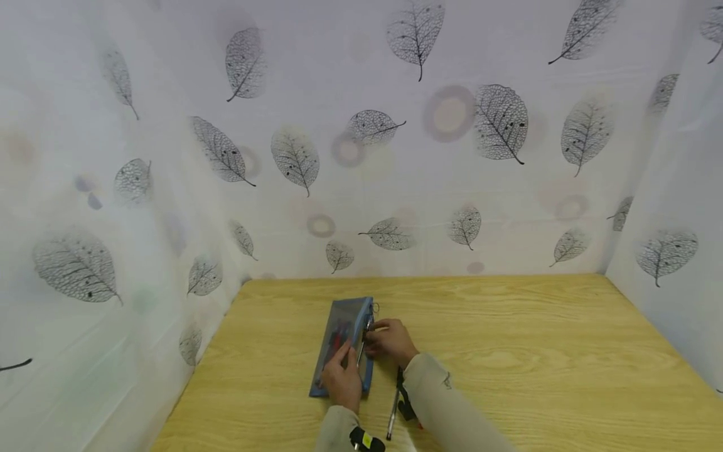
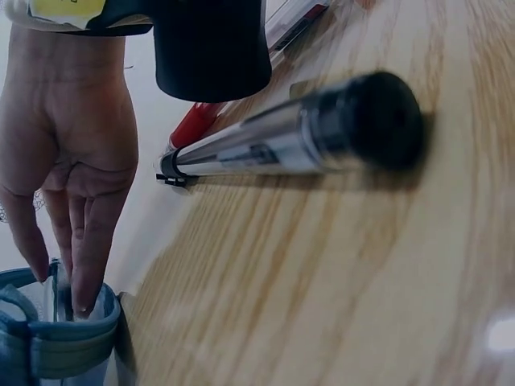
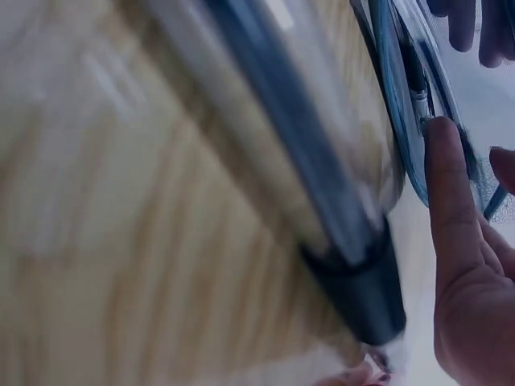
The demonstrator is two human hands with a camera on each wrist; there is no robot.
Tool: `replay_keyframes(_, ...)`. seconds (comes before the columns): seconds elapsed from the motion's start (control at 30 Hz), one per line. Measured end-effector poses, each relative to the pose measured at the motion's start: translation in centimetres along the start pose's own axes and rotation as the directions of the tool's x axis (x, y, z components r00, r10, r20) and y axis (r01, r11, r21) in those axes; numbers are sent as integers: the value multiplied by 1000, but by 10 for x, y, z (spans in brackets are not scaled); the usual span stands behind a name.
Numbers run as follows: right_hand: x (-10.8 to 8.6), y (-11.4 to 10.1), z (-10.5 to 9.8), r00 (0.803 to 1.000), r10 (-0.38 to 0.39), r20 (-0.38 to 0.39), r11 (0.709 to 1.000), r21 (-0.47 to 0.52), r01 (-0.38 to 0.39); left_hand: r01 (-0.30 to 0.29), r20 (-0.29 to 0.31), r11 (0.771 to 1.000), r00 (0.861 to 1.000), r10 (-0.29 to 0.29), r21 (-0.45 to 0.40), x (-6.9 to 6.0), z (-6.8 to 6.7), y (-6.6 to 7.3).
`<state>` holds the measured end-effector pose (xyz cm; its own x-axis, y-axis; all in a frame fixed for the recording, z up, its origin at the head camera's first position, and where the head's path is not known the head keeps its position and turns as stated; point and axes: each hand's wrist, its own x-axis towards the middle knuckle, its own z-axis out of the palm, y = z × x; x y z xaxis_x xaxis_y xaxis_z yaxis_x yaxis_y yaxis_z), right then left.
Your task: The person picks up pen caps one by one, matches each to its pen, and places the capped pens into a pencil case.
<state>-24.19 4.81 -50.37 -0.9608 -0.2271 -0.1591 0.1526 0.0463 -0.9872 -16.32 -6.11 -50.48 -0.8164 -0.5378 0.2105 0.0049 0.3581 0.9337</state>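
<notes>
A blue-edged, see-through zip pencil pouch [image 1: 347, 314] lies on the table with pens inside, a red one [image 1: 336, 342] among them. My left hand [image 1: 343, 382] grips the pouch near its lower part; its fingertips reach into the mouth of the pouch [image 2: 64, 354] in the left wrist view. At the right edge of the pouch, my right hand [image 1: 391, 342] holds a pen [image 1: 361, 353] lying along the opening. In the right wrist view, the right index finger [image 3: 451, 185] lies straight against that pen's end, with the thumb opposite. Part of the pen is hidden.
A clear-barrelled pen with black ends [image 1: 393, 414] lies on the table by my right forearm, large in the right wrist view. Another pen with a red part [image 2: 195, 125] lies behind it. Leaf-patterned sheeting [image 1: 361, 188] walls the back and sides of the wood-grain table [image 1: 508, 351].
</notes>
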Motion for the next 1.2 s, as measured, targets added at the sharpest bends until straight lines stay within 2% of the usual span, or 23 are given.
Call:
replay_keyframes(0.23,-3,2,-2,999,13,34,1000,-10,-13,21,17,1000,1000,-21,0,-1,-1,-2)
replay_keyframes(0.43,-7,1,-8,998,-22,61,1000,-5,22,62,21,998,998,-63,17,1,0,-4)
replay_keyframes(0.6,-13,-3,-17,998,-37,50,999,-28,38,99,36,995,994,-100,23,2,1,-2)
replay_keyframes(0.83,-29,-8,-36,999,-26,26,990,-141,29,94,37,996,995,-94,8,0,1,-3)
replay_keyframes(0.97,-39,-8,-49,999,-23,29,988,-154,27,83,39,997,996,-83,-2,0,0,-4)
replay_keyframes(1.2,-52,-5,-64,1000,-1,-7,981,-193,0,74,33,997,997,-74,-8,1,1,-4)
